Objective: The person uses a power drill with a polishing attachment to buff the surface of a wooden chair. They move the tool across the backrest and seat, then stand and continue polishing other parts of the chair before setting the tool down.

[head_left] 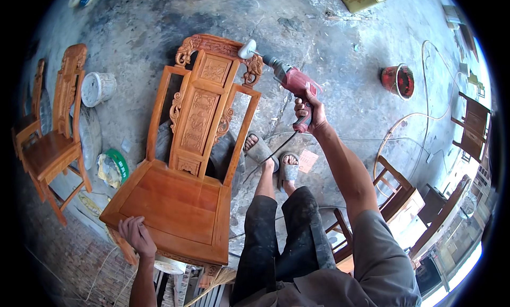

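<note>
My right hand [313, 111] is wrapped round the grip of a red and grey power drill [297, 81]. A pale, rounded polishing pad [247, 49] sits on its shaft, at the right end of the carved top rail; I cannot tell whether it touches. The brown wooden chair [175, 201] has a carved back panel, scrolled trim and open arms. My left hand [138, 237] rests on the edge of its seat, fingers laid over the wood. A black cord [287, 142] runs down from the drill's grip toward my sandalled feet.
More wooden chairs stand at the left [56, 142] and lower right [396, 193]. A white bucket [98, 89] and a green-rimmed tub [113, 168] are left of the chair. A red-stained bucket [397, 81] and a looping hose [406, 118] lie on the right floor.
</note>
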A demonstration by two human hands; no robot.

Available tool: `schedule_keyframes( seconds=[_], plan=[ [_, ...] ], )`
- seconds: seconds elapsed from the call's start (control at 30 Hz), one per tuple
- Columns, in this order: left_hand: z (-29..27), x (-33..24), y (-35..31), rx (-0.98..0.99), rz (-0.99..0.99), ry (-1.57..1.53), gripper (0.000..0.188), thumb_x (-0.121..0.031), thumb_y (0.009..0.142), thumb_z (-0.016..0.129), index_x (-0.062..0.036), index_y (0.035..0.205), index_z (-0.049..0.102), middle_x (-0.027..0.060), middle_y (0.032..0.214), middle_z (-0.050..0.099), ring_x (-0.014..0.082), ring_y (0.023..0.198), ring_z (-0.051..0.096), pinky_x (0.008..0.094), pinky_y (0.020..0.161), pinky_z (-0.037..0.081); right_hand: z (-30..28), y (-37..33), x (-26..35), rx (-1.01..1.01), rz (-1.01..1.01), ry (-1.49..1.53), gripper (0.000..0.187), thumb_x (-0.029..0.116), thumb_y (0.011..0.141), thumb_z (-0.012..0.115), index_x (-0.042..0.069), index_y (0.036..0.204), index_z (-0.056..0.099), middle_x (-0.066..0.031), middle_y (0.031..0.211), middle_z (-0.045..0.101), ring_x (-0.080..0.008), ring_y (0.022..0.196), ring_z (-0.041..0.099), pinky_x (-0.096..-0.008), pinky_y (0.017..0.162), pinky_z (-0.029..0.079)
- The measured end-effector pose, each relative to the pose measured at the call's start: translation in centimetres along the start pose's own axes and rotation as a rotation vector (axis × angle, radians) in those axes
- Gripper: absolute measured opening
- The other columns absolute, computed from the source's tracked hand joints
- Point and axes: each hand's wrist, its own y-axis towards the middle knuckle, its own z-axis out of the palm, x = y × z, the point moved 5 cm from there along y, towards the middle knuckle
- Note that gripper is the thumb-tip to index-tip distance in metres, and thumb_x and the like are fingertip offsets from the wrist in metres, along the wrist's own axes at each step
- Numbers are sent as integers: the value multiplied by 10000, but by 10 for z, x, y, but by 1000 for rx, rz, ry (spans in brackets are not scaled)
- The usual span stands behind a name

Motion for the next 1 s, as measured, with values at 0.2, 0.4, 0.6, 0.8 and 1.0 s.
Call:
schedule_keyframes(
  seconds=[0.2,0.4,0.6,0.8,1.0],
  plan=[
    [-1,0,0,2,-1,14,235,-165,1018,440,-53,997,646,92,1007,662,308,1080,564,555,1136,281,-4,-10,-2,-16,69,-106,355,351,979,641,38,1118,547,-58,846,587,-93,636,523,-185,442,413],
    [1,1,1,5,-30,-1,228,-177,992,470,-54,1009,662,91,1006,670,298,1071,588,556,1141,266,-4,-11,2,-65,23,-56,361,354,979,640,43,1130,538,-54,838,583,-92,637,521,-186,445,409],
    [-1,-1,1,7,-45,-7,233,-172,1001,467,-51,999,666,85,1005,674,291,1079,589,550,1148,256,-3,-19,11,-101,62,-193,367,369,977,643,43,1113,541,-47,830,586,-94,640,524,-190,449,409],
    [-1,-2,4,-5,-39,-19,235,-166,1001,467,-48,989,670,87,1007,679,291,1086,588,542,1148,255,-2,-17,19,-116,78,-241,366,369,982,634,38,1110,542,-42,822,582,-92,630,517,-188,447,402],
    [-2,0,2,-6,-34,-22,233,-162,994,469,-48,996,673,87,1009,679,291,1086,587,538,1146,254,7,-10,7,-103,57,-186,357,361,982,633,39,1110,549,-44,821,583,-92,636,515,-187,449,402]
  ],
)
